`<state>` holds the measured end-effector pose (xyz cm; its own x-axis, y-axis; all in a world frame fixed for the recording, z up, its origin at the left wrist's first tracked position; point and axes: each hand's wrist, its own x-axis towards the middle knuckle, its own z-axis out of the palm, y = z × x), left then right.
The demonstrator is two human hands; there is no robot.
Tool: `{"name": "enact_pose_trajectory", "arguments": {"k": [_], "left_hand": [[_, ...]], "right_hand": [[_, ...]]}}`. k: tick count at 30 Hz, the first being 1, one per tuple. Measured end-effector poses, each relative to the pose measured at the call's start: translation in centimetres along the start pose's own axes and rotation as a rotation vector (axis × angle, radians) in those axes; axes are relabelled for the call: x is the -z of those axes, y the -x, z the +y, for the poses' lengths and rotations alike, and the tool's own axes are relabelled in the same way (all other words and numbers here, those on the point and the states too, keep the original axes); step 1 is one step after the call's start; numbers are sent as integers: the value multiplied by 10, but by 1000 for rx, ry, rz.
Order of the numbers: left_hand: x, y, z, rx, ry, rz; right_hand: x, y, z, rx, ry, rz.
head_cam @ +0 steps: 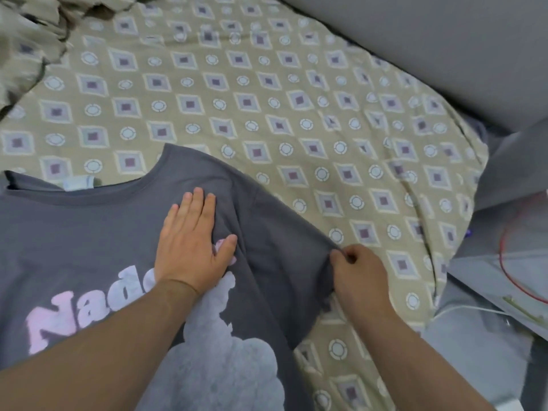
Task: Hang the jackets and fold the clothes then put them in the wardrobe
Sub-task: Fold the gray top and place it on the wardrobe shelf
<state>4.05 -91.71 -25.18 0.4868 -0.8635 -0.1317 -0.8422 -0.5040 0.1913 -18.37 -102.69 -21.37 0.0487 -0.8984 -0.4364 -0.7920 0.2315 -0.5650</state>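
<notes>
Bed [267, 93] under tan diamond-patterned sheet, filling most of view. Grey T-shirt [89, 241] with pink lettering and pale print, spread flat at 7 o'clock, collar toward 10. Left hand [192, 247] palm-down near centre, fingers straight and close together, pressing on shirt. Right hand [358, 274] at 4 o'clock, fingers curled, pinching sleeve [284, 253] hem. Crumpled tan cloth [26, 40] at 11 o'clock; red cable [510, 262] at 3 o'clock, off bed.
</notes>
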Motion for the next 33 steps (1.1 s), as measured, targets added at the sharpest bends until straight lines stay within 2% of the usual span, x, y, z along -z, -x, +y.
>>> {"name": "enact_pose_trajectory", "arguments": {"k": [4, 9, 11, 13, 14, 16, 18, 21, 23, 26, 28, 31, 33], "left_hand": [[0, 0, 1, -21, -40, -3], [0, -1, 2, -14, -57, -30], [0, -1, 2, -13, -72, -35], [0, -2, 2, -11, -77, -41], [0, -1, 2, -9, -78, -43], [0, -2, 3, -9, -72, -41], [0, -2, 3, -10, -72, -47], [0, -2, 3, -11, -70, -44], [-2, -2, 2, -18, -58, -33], [-4, -2, 1, -23, -51, -19], [-4, -2, 0, -21, -61, -19], [-4, -4, 1, -21, -71, -24], [-5, -2, 0, -26, -76, -22]], "right_hand": [[19, -58, -20, -1, -35, 133], [24, -90, -19, -198, -265, 124], [27, -79, -17, -261, -467, 83], [32, -61, -16, -393, -754, -65], [30, -52, -12, -440, -814, -163], [18, -25, 4, -465, -774, -311], [-1, 2, 14, -449, -620, -312], [-6, -5, 18, -304, -476, -66], [7, -29, 11, -141, -358, 96], [16, -45, 4, 35, -190, 149], [13, -42, 8, 2, -221, 65], [23, -34, 7, -175, -582, -190], [27, -31, 2, -207, -800, -347]]}}
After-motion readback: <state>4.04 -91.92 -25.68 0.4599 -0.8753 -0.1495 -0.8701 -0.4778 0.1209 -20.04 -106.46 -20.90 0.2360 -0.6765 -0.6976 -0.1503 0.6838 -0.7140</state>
